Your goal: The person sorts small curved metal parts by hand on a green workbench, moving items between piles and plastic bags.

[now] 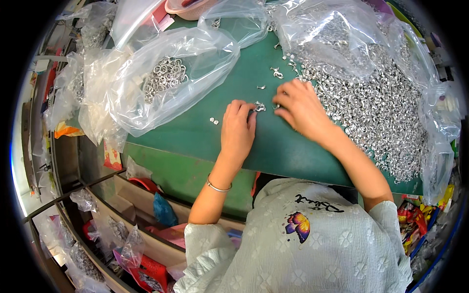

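Note:
My left hand (237,128) rests over the green tabletop, thumb and fingertips closed at the edge of a small silver metal piece (260,106). To its right, my right hand (304,108) is curled, with thumb and forefinger pinched around another small shiny metal bit (276,106), mostly covered by the fingers. A big heap of small silver metal parts (376,112) spreads right beside that hand. A few loose pieces (277,73) lie beyond my fingers, and two tiny ones (214,121) sit left of my left hand. Their exact kind is too small to tell.
A clear plastic bag (195,63) holding silver rings (166,78) lies at the left of the green table (288,154). Another clear bag (322,29) partly covers the heap. A pink basket (188,9) stands at the back. Open drawers (132,195) with bagged parts are lower left.

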`<state>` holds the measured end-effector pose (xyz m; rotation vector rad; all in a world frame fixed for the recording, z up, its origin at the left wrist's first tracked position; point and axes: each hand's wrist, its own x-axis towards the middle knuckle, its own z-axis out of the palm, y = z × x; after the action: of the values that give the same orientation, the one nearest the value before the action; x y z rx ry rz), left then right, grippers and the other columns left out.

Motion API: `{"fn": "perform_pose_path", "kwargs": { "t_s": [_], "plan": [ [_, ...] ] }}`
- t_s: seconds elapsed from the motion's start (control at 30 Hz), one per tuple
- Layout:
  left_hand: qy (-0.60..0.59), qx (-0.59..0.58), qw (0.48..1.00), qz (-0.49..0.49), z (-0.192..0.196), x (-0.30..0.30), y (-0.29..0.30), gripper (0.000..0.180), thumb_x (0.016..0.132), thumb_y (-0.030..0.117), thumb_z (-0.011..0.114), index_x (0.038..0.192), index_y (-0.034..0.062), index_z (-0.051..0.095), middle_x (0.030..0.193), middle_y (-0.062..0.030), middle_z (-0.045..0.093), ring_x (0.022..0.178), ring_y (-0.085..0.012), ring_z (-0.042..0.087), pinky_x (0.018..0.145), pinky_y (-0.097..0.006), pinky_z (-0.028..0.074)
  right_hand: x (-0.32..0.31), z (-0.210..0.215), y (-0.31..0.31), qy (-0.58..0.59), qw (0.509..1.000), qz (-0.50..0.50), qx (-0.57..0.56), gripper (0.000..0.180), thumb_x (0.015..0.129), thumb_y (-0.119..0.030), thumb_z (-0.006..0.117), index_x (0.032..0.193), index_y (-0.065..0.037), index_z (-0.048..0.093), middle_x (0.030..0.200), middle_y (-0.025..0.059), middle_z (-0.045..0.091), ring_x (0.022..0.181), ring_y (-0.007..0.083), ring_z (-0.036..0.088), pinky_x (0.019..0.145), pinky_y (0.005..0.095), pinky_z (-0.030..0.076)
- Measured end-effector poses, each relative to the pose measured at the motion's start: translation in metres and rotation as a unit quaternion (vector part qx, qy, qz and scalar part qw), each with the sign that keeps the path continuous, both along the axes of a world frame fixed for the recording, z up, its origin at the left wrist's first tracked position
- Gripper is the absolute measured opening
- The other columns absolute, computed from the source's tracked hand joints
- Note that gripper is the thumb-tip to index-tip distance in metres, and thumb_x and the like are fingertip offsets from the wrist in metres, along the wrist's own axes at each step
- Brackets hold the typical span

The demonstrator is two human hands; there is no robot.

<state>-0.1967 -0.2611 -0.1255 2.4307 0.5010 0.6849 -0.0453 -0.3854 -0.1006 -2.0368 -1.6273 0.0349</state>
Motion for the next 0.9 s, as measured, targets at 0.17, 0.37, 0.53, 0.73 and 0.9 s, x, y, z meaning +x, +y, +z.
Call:
{"fn": "perform_pose_path", "kwargs": {
  "t_s": [0.17,0.37,0.53,0.73,0.9],
  "plan": [
    [-0.013,-0.037,0.999,0.025,0.001,0.0,-0.001,0.017,0.079,-0.006,0.066,0.095,-0.0025,0.06,0.09,-0.0125,0.058,0.078,-0.0271,0.059,0.069,-0.034,0.049,-0.018,-0.011,-0.014,-0.013,0.999,0.047,0.014,0.007,0.077,-0.006,0.061,0.082,-0.006,0.065,0.089,0.005,0.055,0.092,0.0221,0.051,0.078,0.0353,0.039],
    [-0.023,-0.098,0.993,0.068,0.017,-0.005,-0.005,0.025,0.078,-0.007,0.065,0.103,-0.0011,0.061,0.1,-0.0133,0.058,0.088,-0.0282,0.058,0.072,-0.036,0.049,-0.013,-0.015,0.003,0.071,0.991,0.077,0.086,0.016,0.077,-0.009,0.068,0.092,-0.008,0.066,0.096,0.0042,0.059,0.091,0.0226,0.053,0.077,0.0346,0.04],
    [0.0,0.039,0.999,0.032,0.012,-0.005,0.005,0.028,0.078,-0.006,0.065,0.105,-0.0005,0.061,0.104,-0.0136,0.057,0.091,-0.0281,0.058,0.073,-0.035,0.049,-0.017,-0.017,0.022,0.034,0.998,0.027,0.053,0.016,0.078,-0.011,0.07,0.093,-0.008,0.066,0.098,0.0049,0.059,0.092,0.0246,0.053,0.08,0.0356,0.039],
    [0.018,-0.102,0.994,0.018,0.008,-0.014,-0.001,0.025,0.078,-0.006,0.066,0.102,-0.0015,0.06,0.101,-0.0134,0.057,0.088,-0.029,0.058,0.075,-0.034,0.049,0.005,-0.009,0.013,0.107,0.994,-0.003,-0.018,0.014,0.075,-0.008,0.073,0.087,-0.006,0.065,0.085,0.0069,0.061,0.089,0.0248,0.055,0.08,0.0363,0.039],
    [0.015,-0.09,0.995,-0.029,0.008,-0.018,-0.025,0.027,0.078,-0.004,0.068,0.103,-0.0016,0.059,0.101,-0.0135,0.057,0.09,-0.0295,0.057,0.076,-0.035,0.048,0.017,-0.004,0.005,0.134,0.991,-0.008,-0.007,0.011,0.076,-0.002,0.068,0.086,-0.003,0.065,0.087,0.0093,0.064,0.089,0.0295,0.059,0.081,0.0392,0.043]
  ]
}}
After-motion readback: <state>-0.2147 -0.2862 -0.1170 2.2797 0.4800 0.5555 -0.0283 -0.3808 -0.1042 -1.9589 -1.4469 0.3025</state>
